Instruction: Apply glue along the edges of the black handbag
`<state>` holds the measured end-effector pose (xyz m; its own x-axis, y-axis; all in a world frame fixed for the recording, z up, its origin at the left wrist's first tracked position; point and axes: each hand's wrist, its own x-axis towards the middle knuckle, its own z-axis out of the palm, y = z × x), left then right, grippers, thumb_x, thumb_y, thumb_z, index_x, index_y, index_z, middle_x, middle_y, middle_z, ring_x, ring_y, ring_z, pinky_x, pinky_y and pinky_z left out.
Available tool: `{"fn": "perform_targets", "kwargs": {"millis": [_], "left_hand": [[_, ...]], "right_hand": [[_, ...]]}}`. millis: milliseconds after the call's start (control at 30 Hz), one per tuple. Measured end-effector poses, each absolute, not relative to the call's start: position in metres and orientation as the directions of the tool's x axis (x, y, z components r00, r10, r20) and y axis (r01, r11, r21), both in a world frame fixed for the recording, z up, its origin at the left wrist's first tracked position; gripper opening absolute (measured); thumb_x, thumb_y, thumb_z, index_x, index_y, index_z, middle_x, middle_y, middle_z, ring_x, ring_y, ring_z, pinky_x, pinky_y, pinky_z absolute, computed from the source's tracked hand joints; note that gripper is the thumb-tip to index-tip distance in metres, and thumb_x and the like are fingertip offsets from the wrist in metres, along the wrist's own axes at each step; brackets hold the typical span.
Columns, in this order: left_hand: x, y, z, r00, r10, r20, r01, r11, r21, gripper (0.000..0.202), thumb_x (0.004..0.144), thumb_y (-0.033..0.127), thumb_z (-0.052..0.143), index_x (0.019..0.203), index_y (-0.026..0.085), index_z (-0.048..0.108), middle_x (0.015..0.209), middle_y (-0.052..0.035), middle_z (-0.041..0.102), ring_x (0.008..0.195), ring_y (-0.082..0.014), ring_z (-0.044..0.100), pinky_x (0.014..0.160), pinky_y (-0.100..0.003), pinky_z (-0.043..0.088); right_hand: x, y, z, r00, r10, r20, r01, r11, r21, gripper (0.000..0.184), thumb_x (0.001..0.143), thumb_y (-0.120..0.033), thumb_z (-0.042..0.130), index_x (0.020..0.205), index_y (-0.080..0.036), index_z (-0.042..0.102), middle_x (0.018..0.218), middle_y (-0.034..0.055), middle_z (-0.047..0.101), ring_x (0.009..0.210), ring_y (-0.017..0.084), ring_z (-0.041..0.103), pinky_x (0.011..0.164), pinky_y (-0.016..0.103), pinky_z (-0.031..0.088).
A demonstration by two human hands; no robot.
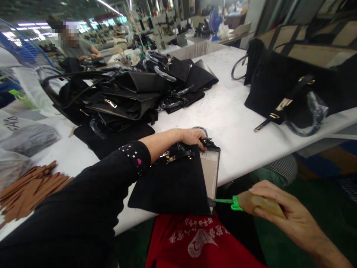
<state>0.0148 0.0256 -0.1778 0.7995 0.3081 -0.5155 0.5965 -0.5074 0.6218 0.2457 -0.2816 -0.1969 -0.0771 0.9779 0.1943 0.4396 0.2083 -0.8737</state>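
A black handbag [173, 186] with gold hardware lies at the front edge of the white table, partly over my red apron [192, 238]. My left hand [195, 137] reaches across it, fingers closed on its top edge by a handle. The bag's side gapes, baring a beige inner strip [210, 167] with a glossy streak. In my right hand [281, 208] is a yellowish squeeze bottle [259, 204] with a green nozzle [236, 203]. The nozzle's thin tip meets the lower corner of the strip, near a small dark tab.
Black handbags [134, 93] are heaped at the back left of the table [223, 111]. Large unfinished black bags [279, 82] stand at the right. Brown strips [33, 186] and plastic bags [28, 137] lie at the left. Another person [75, 44] works behind the heap.
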Motion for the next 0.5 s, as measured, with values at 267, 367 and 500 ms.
{"fn": "perform_targets", "kwargs": {"millis": [267,367,500], "left_hand": [[0.016,0.022,-0.171,0.788,0.321,-0.525,0.61,-0.52,0.598,0.034,0.071,0.041,0.077,0.096,0.017,0.078,0.079,0.0017,0.072,0.075,-0.014,0.062,0.069,-0.022,0.043],[0.016,0.021,-0.17,0.782,0.335,-0.525,0.617,-0.535,0.578,0.032,0.072,0.041,0.076,0.091,0.016,0.077,0.075,0.0013,0.07,0.071,-0.0138,0.06,0.066,-0.023,0.042],[0.016,0.018,-0.168,0.781,0.351,-0.517,0.618,-0.554,0.557,0.03,0.074,0.041,0.076,0.089,0.016,0.076,0.074,0.0012,0.069,0.069,-0.0136,0.058,0.066,-0.024,0.042]], "right_hand": [[0.243,-0.289,-0.192,-0.059,0.988,0.144,0.409,0.156,-0.899,0.02,0.09,-0.039,0.074,0.109,-0.035,0.071,0.106,0.003,0.068,0.092,0.022,0.068,0.072,0.026,0.056],[0.24,-0.289,-0.19,0.005,0.995,0.095,0.421,0.084,-0.903,0.022,0.088,-0.042,0.074,0.108,-0.033,0.073,0.106,0.0036,0.069,0.094,0.024,0.068,0.074,0.028,0.056],[0.234,-0.286,-0.185,0.054,0.982,-0.184,0.308,-0.191,-0.932,0.036,0.083,-0.05,0.074,0.11,-0.027,0.072,0.095,0.0032,0.072,0.077,0.024,0.068,0.059,0.027,0.055]]}}
